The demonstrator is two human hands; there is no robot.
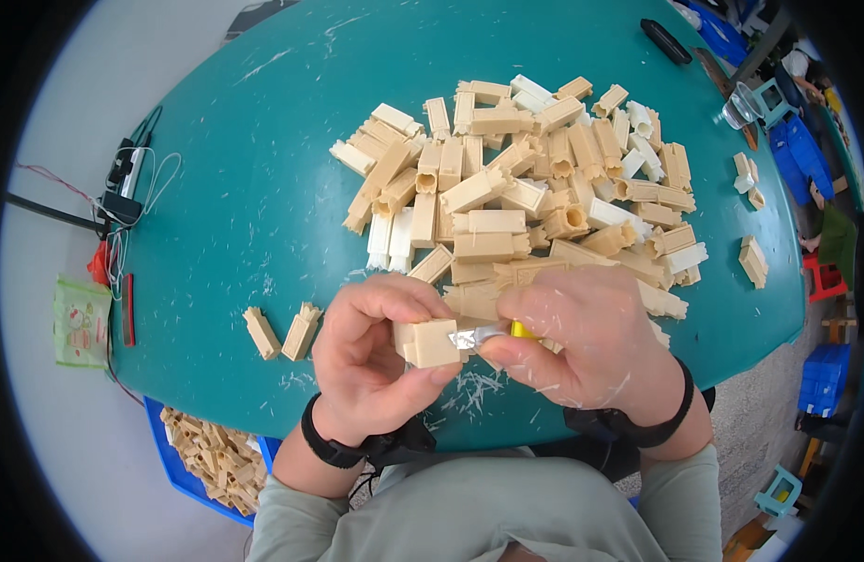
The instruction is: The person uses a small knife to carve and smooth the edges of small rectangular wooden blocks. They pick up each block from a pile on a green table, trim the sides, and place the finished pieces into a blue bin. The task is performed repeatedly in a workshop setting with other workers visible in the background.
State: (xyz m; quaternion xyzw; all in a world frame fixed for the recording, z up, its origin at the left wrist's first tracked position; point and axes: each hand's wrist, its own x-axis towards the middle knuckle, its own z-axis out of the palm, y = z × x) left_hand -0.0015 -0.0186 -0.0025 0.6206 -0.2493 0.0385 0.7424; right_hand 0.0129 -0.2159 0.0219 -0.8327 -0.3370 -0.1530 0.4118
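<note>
Near the table's front edge, my left hand (376,351) is closed round a small beige moulded block (435,344), its squared end turned toward my right hand. My right hand (582,342) grips a utility knife (520,329) with a yellow part showing between the fingers. The knife's short silver blade lies against the block's right edge. Most of the knife's handle is hidden in my fist. Just beyond both hands spreads a big heap of similar beige and whitish hollow blocks (489,221). Thin pale shavings (474,389) lie on the table below the blade, and some cling to my right hand.
Two loose blocks (302,331) lie left of my left hand on the green table (235,215). More blocks (753,261) sit at the right edge. A blue bin (184,480) full of pieces stands at lower left. A power strip (125,178) with cables is beside the table.
</note>
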